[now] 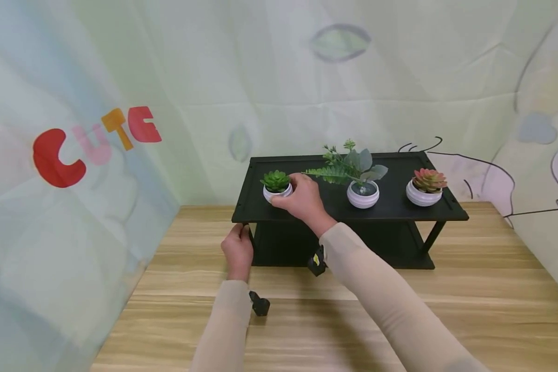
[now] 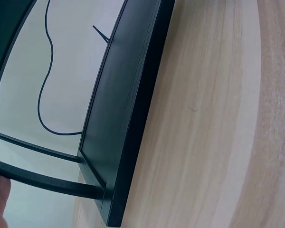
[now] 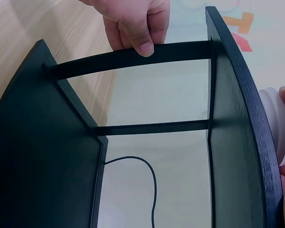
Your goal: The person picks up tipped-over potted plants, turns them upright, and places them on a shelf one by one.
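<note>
A black two-tier shelf [image 1: 395, 168] stands on the wooden table. My left hand [image 1: 238, 250] grips its front left post [image 2: 52, 184] just under the top board; the right wrist view shows the thumb and curled fingers around that post. Above, my right hand [image 1: 307, 199] holds a small white pot [image 3: 273, 121] with a green succulent [image 1: 276, 181] between thumb and fingers, at the left end of the top board. Whether the pot touches the board cannot be told. To its right are a white pot with leafy sprigs [image 1: 362, 195] and a white pot with a pinkish succulent [image 1: 424, 195].
The wooden table [image 1: 176, 310] spreads in front of the shelf and to both sides. Behind hangs a printed curtain [image 1: 204, 67], close to the shelf's back edge. Small black devices [image 1: 260, 305] are worn at both wrists.
</note>
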`<action>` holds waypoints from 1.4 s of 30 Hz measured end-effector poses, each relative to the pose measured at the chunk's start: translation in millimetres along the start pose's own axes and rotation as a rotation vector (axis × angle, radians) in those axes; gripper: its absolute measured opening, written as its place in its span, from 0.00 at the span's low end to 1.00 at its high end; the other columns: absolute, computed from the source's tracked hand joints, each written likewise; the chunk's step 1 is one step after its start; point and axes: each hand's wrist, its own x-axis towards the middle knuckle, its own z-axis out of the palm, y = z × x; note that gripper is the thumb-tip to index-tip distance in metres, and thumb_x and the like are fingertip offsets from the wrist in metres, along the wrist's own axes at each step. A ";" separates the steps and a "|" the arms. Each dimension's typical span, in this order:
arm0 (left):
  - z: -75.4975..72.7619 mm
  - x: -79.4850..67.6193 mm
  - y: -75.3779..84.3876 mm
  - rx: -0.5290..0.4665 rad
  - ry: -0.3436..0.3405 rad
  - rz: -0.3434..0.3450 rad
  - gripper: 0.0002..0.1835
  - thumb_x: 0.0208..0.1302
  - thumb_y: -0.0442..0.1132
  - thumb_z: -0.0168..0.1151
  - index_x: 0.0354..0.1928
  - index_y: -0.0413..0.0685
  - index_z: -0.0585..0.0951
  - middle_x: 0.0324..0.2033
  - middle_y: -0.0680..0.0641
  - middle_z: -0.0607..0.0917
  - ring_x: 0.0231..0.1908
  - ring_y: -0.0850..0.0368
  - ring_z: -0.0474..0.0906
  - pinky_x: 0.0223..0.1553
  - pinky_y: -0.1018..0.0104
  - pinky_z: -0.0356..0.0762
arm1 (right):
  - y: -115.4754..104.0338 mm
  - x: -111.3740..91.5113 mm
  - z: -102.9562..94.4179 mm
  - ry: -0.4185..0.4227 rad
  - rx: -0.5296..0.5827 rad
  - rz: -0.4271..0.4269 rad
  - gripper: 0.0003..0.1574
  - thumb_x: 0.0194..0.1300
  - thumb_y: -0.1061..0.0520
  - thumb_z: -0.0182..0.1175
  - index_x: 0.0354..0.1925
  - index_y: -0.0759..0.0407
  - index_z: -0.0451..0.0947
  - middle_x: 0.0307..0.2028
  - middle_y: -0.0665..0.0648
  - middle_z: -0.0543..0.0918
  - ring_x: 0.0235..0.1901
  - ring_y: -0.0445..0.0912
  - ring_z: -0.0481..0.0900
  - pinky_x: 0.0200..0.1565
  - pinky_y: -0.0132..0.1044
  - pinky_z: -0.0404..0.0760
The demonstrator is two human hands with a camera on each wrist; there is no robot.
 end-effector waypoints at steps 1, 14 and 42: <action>0.2 0.0 0.2 -0.003 0.002 0.003 0.09 0.65 0.35 0.55 0.33 0.35 0.81 0.30 0.37 0.84 0.27 0.45 0.77 0.31 0.52 0.73 | 0.2 0.5 -0.2 0.000 -0.001 0.005 0.31 0.45 0.49 0.70 0.46 0.62 0.74 0.40 0.58 0.77 0.38 0.49 0.74 0.42 0.42 0.77; 3.2 1.4 -0.9 -0.001 0.004 0.016 0.09 0.65 0.34 0.55 0.33 0.34 0.81 0.30 0.37 0.84 0.27 0.45 0.77 0.31 0.52 0.74 | 0.1 2.1 -1.6 -0.029 -0.026 0.034 0.31 0.46 0.48 0.71 0.45 0.62 0.73 0.40 0.58 0.77 0.39 0.50 0.74 0.43 0.43 0.76; 2.5 -0.3 -2.6 -0.015 0.018 -0.003 0.09 0.65 0.35 0.56 0.34 0.36 0.81 0.30 0.38 0.85 0.27 0.46 0.78 0.31 0.54 0.73 | 0.8 -15.7 -1.5 0.002 -0.046 0.001 0.47 0.51 0.42 0.66 0.62 0.63 0.63 0.56 0.61 0.70 0.52 0.52 0.70 0.53 0.47 0.72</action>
